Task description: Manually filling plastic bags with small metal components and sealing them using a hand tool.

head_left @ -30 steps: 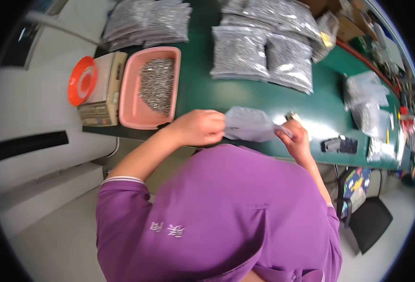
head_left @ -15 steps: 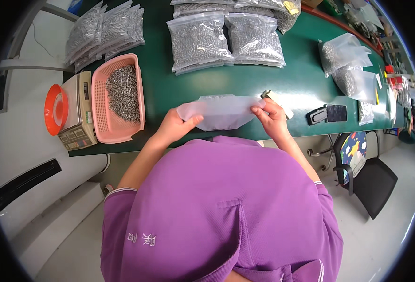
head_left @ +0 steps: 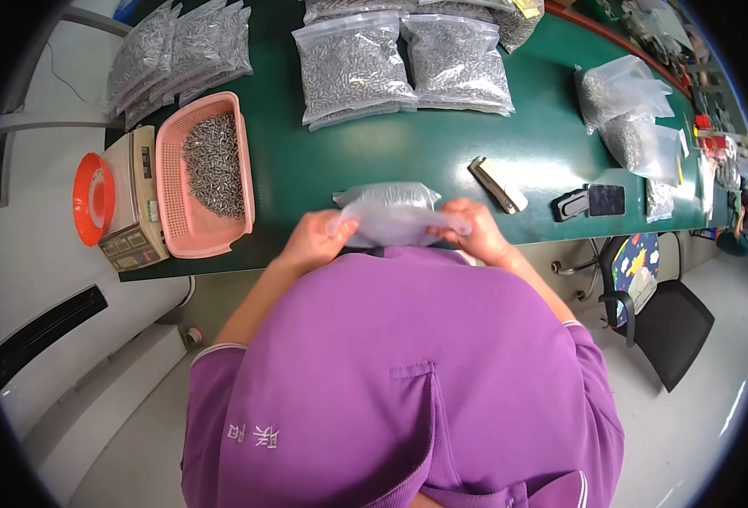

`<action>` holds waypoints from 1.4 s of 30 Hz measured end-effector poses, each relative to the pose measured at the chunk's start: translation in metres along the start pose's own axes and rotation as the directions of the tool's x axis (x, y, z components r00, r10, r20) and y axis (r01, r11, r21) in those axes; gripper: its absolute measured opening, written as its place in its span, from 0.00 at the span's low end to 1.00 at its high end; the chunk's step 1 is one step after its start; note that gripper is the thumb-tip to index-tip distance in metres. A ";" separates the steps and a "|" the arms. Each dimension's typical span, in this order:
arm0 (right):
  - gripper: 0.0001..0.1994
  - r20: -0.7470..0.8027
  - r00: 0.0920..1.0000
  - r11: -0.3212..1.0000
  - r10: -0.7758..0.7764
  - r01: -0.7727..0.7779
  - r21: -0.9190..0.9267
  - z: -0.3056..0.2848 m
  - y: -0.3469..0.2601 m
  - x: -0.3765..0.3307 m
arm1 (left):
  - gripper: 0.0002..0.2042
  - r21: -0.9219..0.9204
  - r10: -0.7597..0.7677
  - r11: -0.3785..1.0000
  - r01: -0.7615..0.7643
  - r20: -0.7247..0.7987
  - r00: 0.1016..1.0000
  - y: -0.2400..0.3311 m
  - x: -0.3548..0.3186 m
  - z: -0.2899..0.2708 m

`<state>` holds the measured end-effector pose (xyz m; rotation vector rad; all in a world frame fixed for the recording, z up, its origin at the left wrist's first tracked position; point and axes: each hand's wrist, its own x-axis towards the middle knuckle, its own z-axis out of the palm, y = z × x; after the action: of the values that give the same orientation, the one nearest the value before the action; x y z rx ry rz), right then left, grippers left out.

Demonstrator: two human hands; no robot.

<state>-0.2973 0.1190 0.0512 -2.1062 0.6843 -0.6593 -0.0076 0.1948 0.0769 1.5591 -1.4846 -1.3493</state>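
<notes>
A clear plastic bag lies close in front of me at the near edge of the table, small metal parts showing through its far end. My left hand grips the left corner of its loose upper part, thumb on top. At the opposite corner my right hand pinches the plastic, slightly smeared by motion. A long cream-and-dark stapler-like tool lies just beyond my right hand. To the left stands a pink plastic basket with a heap of small metal pins or screws.
A beige scale with a red dish stands left of the basket. Filled bags line the back, more at far left. At right lie a phone, a black device and part-filled bags. A chair stands below.
Both hands have come down toward me with the bag's upper part, my right hand also moving inward. The bag's filled far end now shows more, and the stapler-like tool is uncovered.
</notes>
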 end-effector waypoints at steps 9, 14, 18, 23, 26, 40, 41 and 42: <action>0.16 0.289 0.502 0.345 0.815 -0.821 0.454 0.031 -0.011 -0.026 | 0.09 -0.463 -0.378 0.870 0.171 -0.402 0.834 -0.019 -0.022 0.047; 0.15 0.061 0.471 0.369 0.880 -0.759 0.537 0.038 -0.023 -0.012 | 0.10 -0.381 -0.331 0.912 0.151 -0.466 0.820 -0.023 -0.006 0.049; 0.14 -0.126 0.566 0.560 0.814 -0.710 0.426 0.044 -0.024 0.001 | 0.12 -0.378 -0.347 0.911 0.162 -0.493 0.798 -0.030 0.001 0.053; 0.14 -0.232 0.501 0.552 0.834 -0.735 0.395 0.057 -0.014 0.000 | 0.14 -0.408 -0.362 0.903 0.135 -0.554 0.750 -0.024 0.009 0.053; 0.14 -0.236 0.490 0.544 0.839 -0.740 0.396 0.059 -0.015 -0.001 | 0.15 -0.483 -0.384 0.869 0.102 -0.531 0.755 -0.027 0.010 0.049; 0.17 -0.156 0.438 0.460 0.886 -0.781 0.422 0.063 0.003 0.004 | 0.15 -0.501 -0.552 0.795 0.343 -0.360 0.752 -0.055 0.028 0.048; 0.16 -0.134 0.436 0.448 0.890 -0.778 0.441 0.060 -0.002 0.005 | 0.13 -0.582 -0.571 0.750 0.316 -0.327 0.753 -0.060 0.025 0.046; 0.16 -0.112 0.435 0.434 0.894 -0.775 0.459 0.057 -0.004 0.005 | 0.12 -0.657 -0.588 0.696 0.289 -0.291 0.755 -0.067 0.019 0.041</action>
<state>-0.2553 0.1482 0.0249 -1.0373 1.5740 -0.4796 -0.0241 0.1987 -0.0018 1.7155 -0.3061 -1.3481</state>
